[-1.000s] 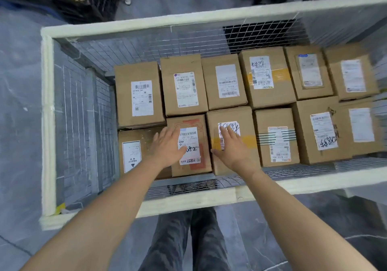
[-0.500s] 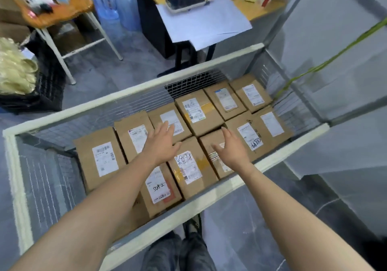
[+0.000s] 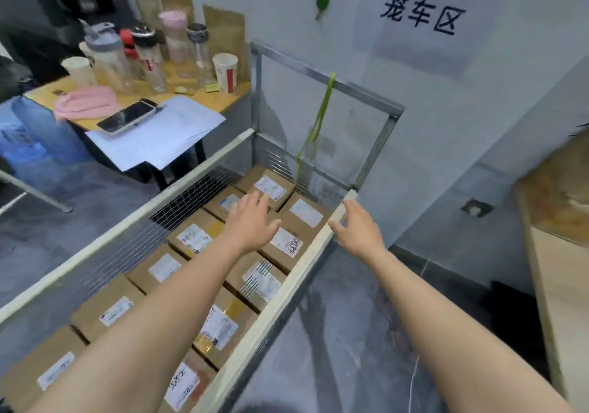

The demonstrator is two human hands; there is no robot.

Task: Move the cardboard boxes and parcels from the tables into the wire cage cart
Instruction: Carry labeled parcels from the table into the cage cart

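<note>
The wire cage cart (image 3: 296, 272) runs diagonally across the view, its cream-padded rim framing two rows of several labelled cardboard boxes (image 3: 191, 237). My left hand (image 3: 251, 224) hovers over the boxes near the cart's far end, fingers straight and spread, holding nothing. My right hand (image 3: 358, 231) is at the near rim close to the far corner, fingers relaxed and empty; whether it touches the rim I cannot tell. Both forearms reach in from the bottom edge.
A yellow desk (image 3: 220, 97) behind the cart carries bottles, paper cups, a phone (image 3: 127, 116), pink cloth and white paper sheets. A green strap (image 3: 318, 119) hangs on the cart's tall end frame. A wooden table (image 3: 561, 253) stands at the right. Grey floor lies between.
Both hands have lifted off the box tops and moved toward the cart's far right end. The view has swung up and to the right, bringing the wall and the wooden table into sight.
</note>
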